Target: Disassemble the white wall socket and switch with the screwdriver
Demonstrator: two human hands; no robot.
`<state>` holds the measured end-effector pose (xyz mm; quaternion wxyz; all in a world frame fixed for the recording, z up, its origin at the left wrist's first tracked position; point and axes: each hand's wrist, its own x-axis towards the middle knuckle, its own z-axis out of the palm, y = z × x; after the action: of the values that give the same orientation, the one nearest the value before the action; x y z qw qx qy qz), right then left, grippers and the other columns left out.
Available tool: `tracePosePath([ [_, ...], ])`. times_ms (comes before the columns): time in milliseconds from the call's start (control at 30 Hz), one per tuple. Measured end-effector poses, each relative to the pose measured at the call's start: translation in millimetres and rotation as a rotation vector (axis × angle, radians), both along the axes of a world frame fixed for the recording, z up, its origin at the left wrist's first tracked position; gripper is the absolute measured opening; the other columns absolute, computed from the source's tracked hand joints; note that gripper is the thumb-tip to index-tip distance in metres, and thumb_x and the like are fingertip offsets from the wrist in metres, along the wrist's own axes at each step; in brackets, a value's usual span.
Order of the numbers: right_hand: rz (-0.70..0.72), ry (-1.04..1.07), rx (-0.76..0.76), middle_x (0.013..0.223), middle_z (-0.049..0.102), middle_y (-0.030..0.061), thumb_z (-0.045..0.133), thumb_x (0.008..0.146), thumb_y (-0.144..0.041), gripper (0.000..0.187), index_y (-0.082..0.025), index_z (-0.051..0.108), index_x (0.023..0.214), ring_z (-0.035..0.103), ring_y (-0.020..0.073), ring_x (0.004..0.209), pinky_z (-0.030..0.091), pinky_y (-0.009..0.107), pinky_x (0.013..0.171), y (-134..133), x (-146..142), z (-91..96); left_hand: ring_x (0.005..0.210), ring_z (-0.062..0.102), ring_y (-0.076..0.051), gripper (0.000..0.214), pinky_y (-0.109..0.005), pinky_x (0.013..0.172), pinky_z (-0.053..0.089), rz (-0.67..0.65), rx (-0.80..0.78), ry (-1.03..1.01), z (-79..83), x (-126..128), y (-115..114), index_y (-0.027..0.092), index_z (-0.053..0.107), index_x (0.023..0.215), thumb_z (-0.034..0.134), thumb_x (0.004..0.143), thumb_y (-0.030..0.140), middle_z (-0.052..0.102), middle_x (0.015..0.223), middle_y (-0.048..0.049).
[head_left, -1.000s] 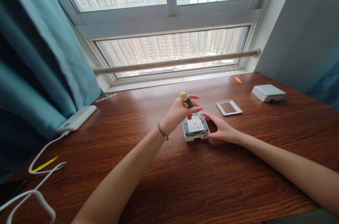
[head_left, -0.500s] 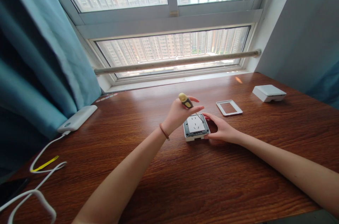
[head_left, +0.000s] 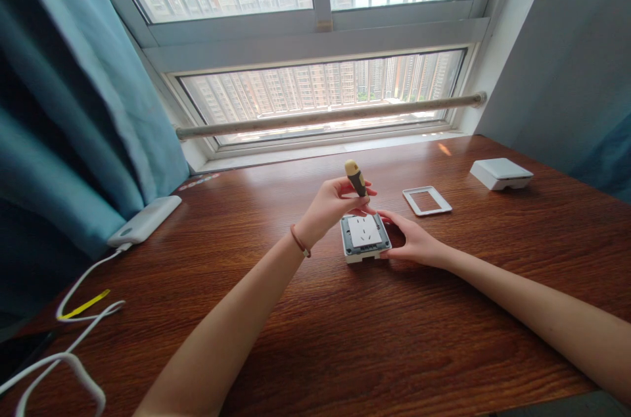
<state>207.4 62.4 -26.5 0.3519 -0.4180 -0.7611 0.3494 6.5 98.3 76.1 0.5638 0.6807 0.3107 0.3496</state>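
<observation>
1. Head view, change: screwdriver (head_left: 357,180) more upright than half a second ago, handle shifted up and rightward; socket box (head_left: 365,233) unmoved.
2. Head view, risk: tip not distinguishable; if off its seat under pressure, it could skid and scratch the white face. A slack brace could let the box slide.
3. Head view, left hand (head_left: 331,200): wrist raised, reaching over the box's far side; fingers closed around the screwdriver handle.
4. Head view, right hand (head_left: 419,243): low, from the right; thumb and fingers grasping the box's right side.
5. Head view, placement: box flat on desk (head_left: 315,338), near white frame (head_left: 434,211).
</observation>
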Motion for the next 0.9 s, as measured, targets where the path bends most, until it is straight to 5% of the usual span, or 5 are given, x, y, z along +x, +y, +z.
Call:
tracePosePath([
  [167, -0.025, -0.026, 0.012, 0.128, 0.047, 0.0131, 0.075, 0.058, -0.037, 0.085, -0.018, 0.034, 0.131, 0.046, 0.0270, 0.117, 0.036, 0.044, 0.100, 1, 2, -2.9, 0.060, 0.056, -0.011, 0.033, -0.023, 0.055, 0.045, 0.308, 0.325, 0.234, -5.3, 4, 0, 0.012, 0.064, 0.077, 0.073, 0.060, 0.039, 0.062, 0.068, -0.0040],
  [333, -0.016, -0.007, 0.009, 0.127, 0.048, 0.0127, 0.075, 0.059, -0.035, 0.084, -0.019, 0.035, 0.130, 0.047, 0.0266, 0.116, 0.037, 0.044, 0.099, 1, 2, -4.3, 0.045, 0.049, -0.005, 0.032, -0.020, 0.044, 0.041, 0.171, 0.136, 0.142, -0.4, 4, -1, 0.011, 0.062, 0.090, 0.068, 0.067, 0.032, 0.065, 0.075, -0.0057],
  [600, -0.016, 0.005, -0.008, 0.125, 0.049, 0.0121, 0.076, 0.057, -0.035, 0.085, -0.020, 0.036, 0.130, 0.047, 0.0270, 0.116, 0.038, 0.044, 0.098, 1, 2, -3.2, 0.068, 0.063, -0.013, 0.038, -0.025, 0.061, 0.051, -0.075, -0.086, 0.058, 10.4, -7, 1, 0.010, 0.058, 0.100, 0.070, 0.064, 0.018, 0.064, 0.098, -0.0124],
  [767, 0.000, 0.021, -0.004, 0.126, 0.049, 0.0113, 0.076, 0.058, -0.035, 0.084, -0.021, 0.036, 0.130, 0.047, 0.0271, 0.116, 0.038, 0.044, 0.099, 1, 1, -2.4, 0.054, 0.055, -0.011, 0.032, -0.022, 0.050, 0.044, 0.176, 0.207, 0.288, -2.8, -1, 1, 0.013, 0.064, 0.082, 0.073, 0.061, 0.035, 0.063, 0.065, -0.0034],
  [900, -0.004, 0.005, 0.014, 0.128, 0.048, 0.0114, 0.076, 0.058, -0.034, 0.084, -0.021, 0.035, 0.131, 0.047, 0.0271, 0.116, 0.037, 0.044, 0.099, 1, 1, -1.0, 0.059, 0.053, -0.010, 0.030, -0.021, 0.050, 0.041, 0.215, 0.346, 0.350, -7.2, 5, -2, 0.016, 0.066, 0.078, 0.070, 0.063, 0.041, 0.064, 0.071, -0.0037],
])
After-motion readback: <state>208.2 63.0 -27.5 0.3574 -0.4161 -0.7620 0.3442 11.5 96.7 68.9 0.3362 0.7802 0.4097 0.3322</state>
